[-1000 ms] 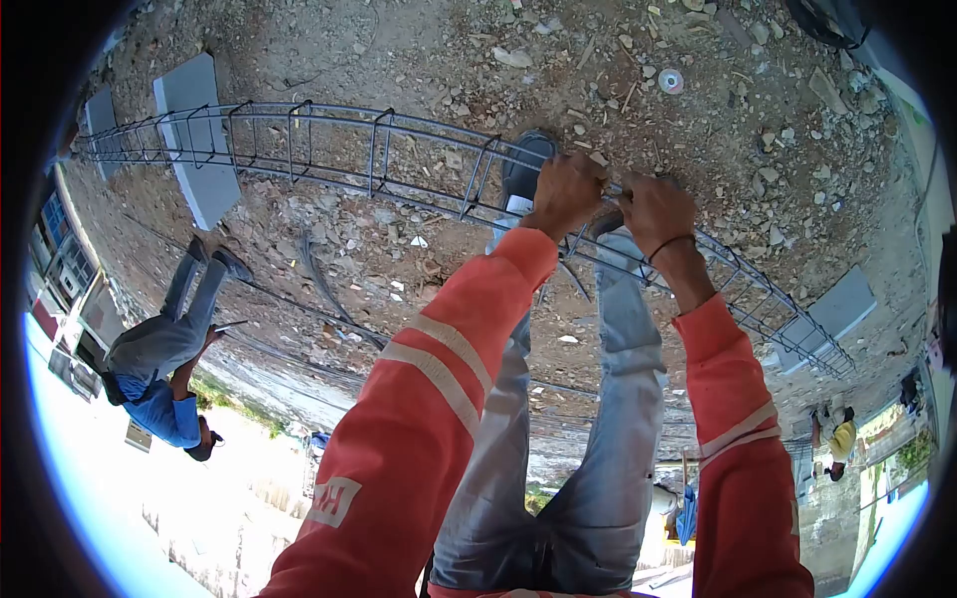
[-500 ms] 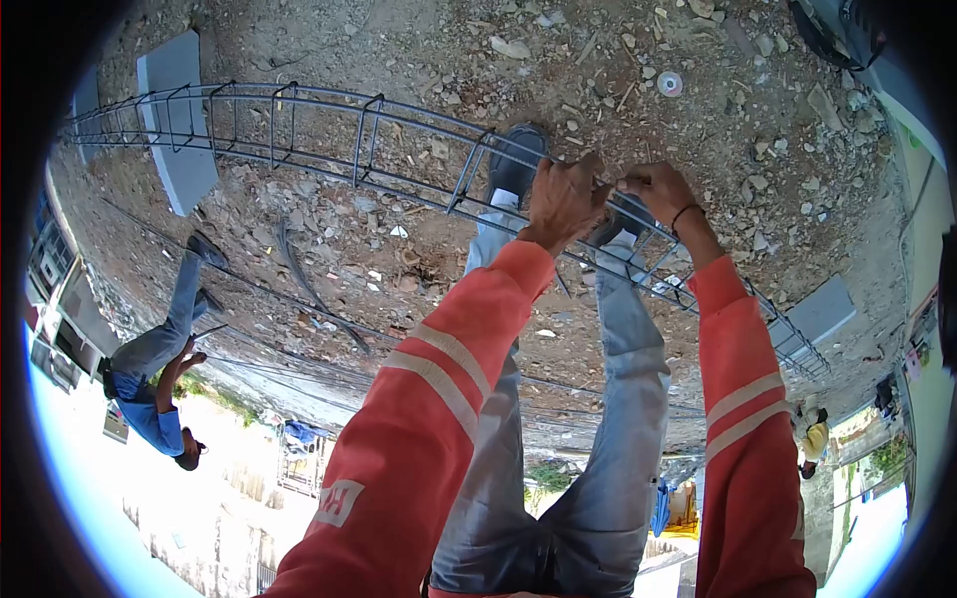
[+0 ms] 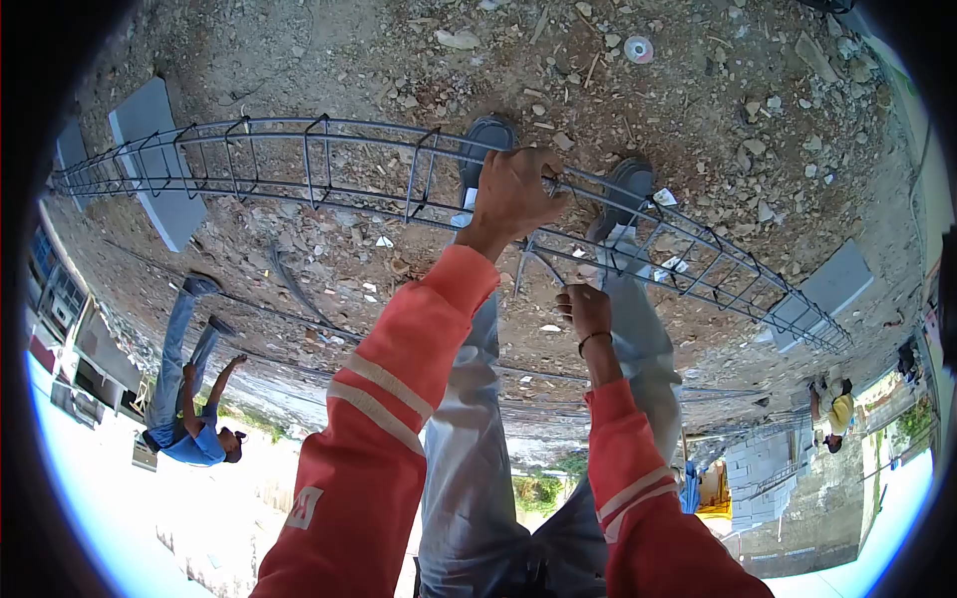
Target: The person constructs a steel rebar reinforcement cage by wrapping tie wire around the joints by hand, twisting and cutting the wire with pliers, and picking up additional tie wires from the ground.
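A long rebar cage [image 3: 309, 159] of thin bars and square stirrups runs across the view at about shin height. My left hand [image 3: 516, 191] is closed at the cage's upper bar, its fingers curled round the steel; the exact grip is partly hidden. Below the lower bar, apart from the cage, my right hand [image 3: 586, 309] is closed with fingers pressed together. A thin dark strand [image 3: 544, 263] runs from the cage toward those fingers, but I cannot tell whether they hold it.
Grey slabs [image 3: 155, 149] lie under the cage's left end, and another slab [image 3: 832, 289] lies under its right end. My shoes [image 3: 628, 189] stand on rubble-strewn ground. A disc [image 3: 638, 50] lies beyond. One person [image 3: 194, 434] stands left; another [image 3: 839, 411] is far right.
My right hand has left the upper bar and come down toward me, below the cage. My left hand stays at the cage. The person at left has shifted their arms apart.
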### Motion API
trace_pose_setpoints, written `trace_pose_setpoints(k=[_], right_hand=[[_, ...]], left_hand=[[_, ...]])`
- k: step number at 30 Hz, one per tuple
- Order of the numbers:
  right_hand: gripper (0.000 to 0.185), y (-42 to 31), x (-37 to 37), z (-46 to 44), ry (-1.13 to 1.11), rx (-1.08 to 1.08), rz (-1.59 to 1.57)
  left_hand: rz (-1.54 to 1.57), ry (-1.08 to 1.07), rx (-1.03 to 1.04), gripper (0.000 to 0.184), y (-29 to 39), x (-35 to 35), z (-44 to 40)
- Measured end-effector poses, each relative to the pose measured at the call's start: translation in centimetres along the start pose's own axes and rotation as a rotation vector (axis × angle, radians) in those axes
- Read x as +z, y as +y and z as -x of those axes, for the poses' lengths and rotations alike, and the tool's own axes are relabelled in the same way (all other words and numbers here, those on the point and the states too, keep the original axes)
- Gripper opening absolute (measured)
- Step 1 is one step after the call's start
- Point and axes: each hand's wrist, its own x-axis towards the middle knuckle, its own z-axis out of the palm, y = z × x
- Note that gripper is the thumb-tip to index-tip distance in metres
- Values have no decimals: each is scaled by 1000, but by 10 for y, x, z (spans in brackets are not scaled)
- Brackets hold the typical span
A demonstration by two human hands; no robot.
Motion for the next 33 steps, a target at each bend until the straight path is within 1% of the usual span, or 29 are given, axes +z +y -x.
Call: trace_pose_setpoints(k=[1, 2, 3, 4, 5, 6, 7, 8, 9, 10, 11, 12, 13, 14, 17, 18, 19, 21, 22, 25, 26, 27, 29, 32, 33], right_hand=[[30, 19, 10, -20, -13, 7, -19], [36, 35, 24, -39, 111, -151, 362], [44, 54, 41, -58, 236, -306, 736], [62, 55, 56, -79, 213, -282, 907], [69, 60, 67, -97, 218, -245, 954], [68, 73, 76, -117, 281, -356, 1021], [66, 80, 79, -144, 247, -393, 979], [67, 89, 84, -158, 328, -428, 1009], [67, 92, 88, -169, 288, -315, 1036], [67, 103, 92, -180, 293, -256, 1073], [68, 111, 93, -191, 304, -206, 1115], [68, 127, 93, -208, 297, -199, 1100], [65, 150, 94, -226, 358, -267, 1058], [63, 162, 99, -236, 420, -337, 1014], [62, 129, 96, -214, 427, -274, 965], [56, 138, 94, -224, 501, -344, 982], [56, 142, 92, -231, 499, -339, 975], [49, 145, 91, -235, 567, -489, 1067], [49, 142, 90, -234, 567, -489, 1061], [45, 137, 88, -229, 408, -390, 1058], [46, 138, 92, -227, 457, -346, 1031], [46, 142, 95, -228, 459, -340, 1024], [49, 155, 102, -228, 535, -350, 1010], [53, 166, 101, -241, 480, -301, 1069], [53, 180, 102, -256, 476, -299, 1064]], left_hand=[[73, -12, -10, 30, 2, -4, -1], [52, -31, -3, 30, 4, -4, -2], [59, -19, -42, 31, 5, -2, -2], [65, -9, -81, 33, 5, -1, -3], [42, -38, -79, 33, 3, 0, -4], [70, -46, -103, 34, 2, 0, -3], [98, -55, -129, 34, 2, 1, -3], [76, -88, -135, 34, 1, 1, -2], [54, -64, -112, 34, 2, 2, -2], [39, -37, -85, 34, 1, 4, -1], [28, -56, -83, 34, -3, 7, 1], [40, -17, -27, 34, -6, 9, 1], [55, 23, 27, 34, -7, 10, 1], [45, 12, 30, 34, -8, 11, 2], [68, 3, 8, 34, -6, 9, 1], [87, 3, -16, 34, -5, 9, 0], [108, 3, -43, 34, -3, 9, 0], [108, -14, -63, 34, -2, 9, 0], [110, -21, -80, 35, -2, 8, -1], [117, -25, -51, 37, -2, 7, -1], [116, -29, -44, 37, -3, 7, -2], [102, -18, -13, 38, -3, 7, -2], [88, -22, 21, 39, -4, 8, -2], [124, -22, -16, 40, -6, 10, -1], [131, -24, -15, 39, -6, 10, -2]])
